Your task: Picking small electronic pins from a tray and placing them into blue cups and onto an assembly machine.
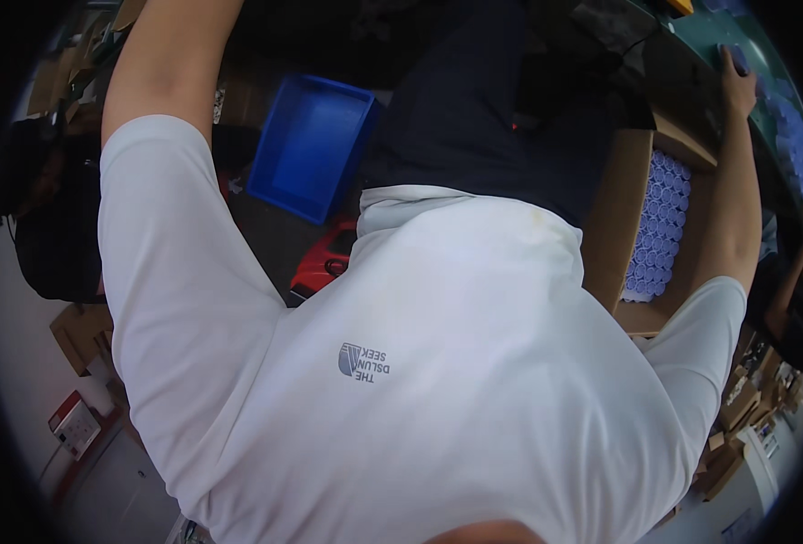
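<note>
"White T-shirt [474, 354] is lying nearest the camera. What are the hands doing?"

"Right hand [739, 86] is seemingly holding one small dark piece [740, 60] by the green surface [697, 34], its grip looking nearly closed. Left hand is lying outside the frame; its grip I cannot tell."

"Why is the carton [614, 222] standing beside the right arm [728, 199]?"

"Perhaps for easy reach. I am counting one carton, one blue bin [306, 150]; purple cylinders [660, 222] are sitting too densely to count."

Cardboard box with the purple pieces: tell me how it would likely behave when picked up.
The cardboard box would probably feel weighty, since many purple pieces sit packed in it. Its straight walls suggest it is fairly stiff. Tilted, it might spill, as its top is open.
</note>
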Available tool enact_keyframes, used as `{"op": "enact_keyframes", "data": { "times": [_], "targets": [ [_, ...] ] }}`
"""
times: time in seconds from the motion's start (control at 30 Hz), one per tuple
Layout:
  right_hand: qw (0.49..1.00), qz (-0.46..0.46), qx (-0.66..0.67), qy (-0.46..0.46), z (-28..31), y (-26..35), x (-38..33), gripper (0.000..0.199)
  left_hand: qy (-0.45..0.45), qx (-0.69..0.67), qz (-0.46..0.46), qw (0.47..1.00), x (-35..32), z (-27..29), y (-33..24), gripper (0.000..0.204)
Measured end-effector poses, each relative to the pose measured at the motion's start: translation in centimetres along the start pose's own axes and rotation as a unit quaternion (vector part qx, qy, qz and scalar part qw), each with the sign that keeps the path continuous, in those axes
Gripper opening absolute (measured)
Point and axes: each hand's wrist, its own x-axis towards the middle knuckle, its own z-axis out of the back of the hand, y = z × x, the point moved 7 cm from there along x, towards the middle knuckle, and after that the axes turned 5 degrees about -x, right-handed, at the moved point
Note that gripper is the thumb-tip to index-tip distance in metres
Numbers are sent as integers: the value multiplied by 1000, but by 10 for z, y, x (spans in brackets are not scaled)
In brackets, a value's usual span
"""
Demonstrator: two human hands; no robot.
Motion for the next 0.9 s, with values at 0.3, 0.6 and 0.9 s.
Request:
{"op": "enact_keyframes", "data": {
  "times": [0.3,0.6,0.9],
  "targets": [
    [998,-61,5,30,15,6,-24,118,28,-31,22,999,-44,9,-3,27],
    [997,-75,21,29,19,16,-29,113,90,-42,34,994,-47,-10,21,28],
    [970,-69,231,-24,16,-1,-20,85,33,-118,48,991,-14,-32,29,29]
  ]
}}
